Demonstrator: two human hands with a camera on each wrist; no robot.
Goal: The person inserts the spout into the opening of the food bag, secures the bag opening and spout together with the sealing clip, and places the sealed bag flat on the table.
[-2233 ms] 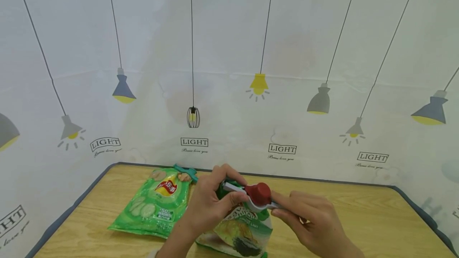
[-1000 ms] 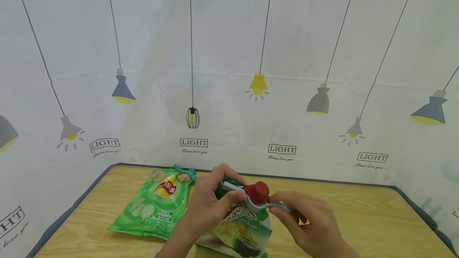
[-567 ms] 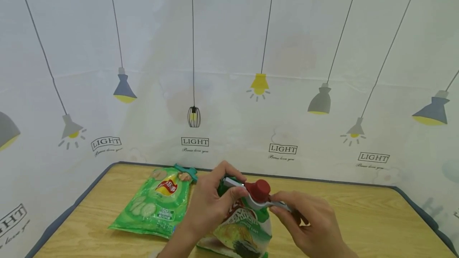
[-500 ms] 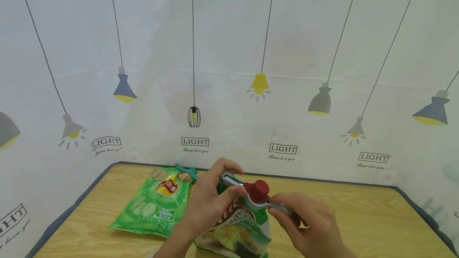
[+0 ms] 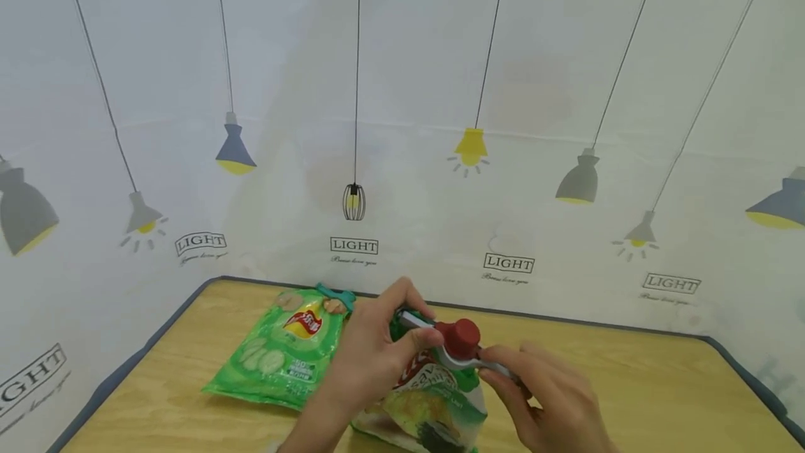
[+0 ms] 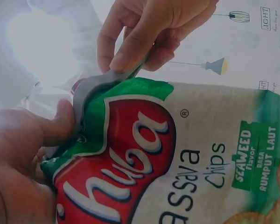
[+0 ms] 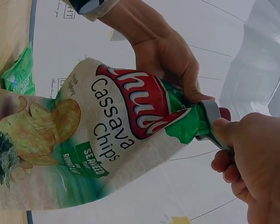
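A grey bag clip with a red cap lies across the gathered top of a cassava chips bag. My left hand pinches the clip's left end, thumb on the near side, together with the bag's green top edge. At the clip's other end, my right hand pinches the thin grey tip between thumb and fingers. In the left wrist view, the bag's green top is bunched beneath the clip. The right wrist view shows the bag narrowing into the clip.
A green potato chip bag lies to the left on the wooden table, a teal clip at its top. Behind the table stands a pale curtain printed with lamps.
The head view has turned slightly, so everything sits a little further right. The clip's left end has risen a little in the left hand. Both hands keep their pinch on the clip.
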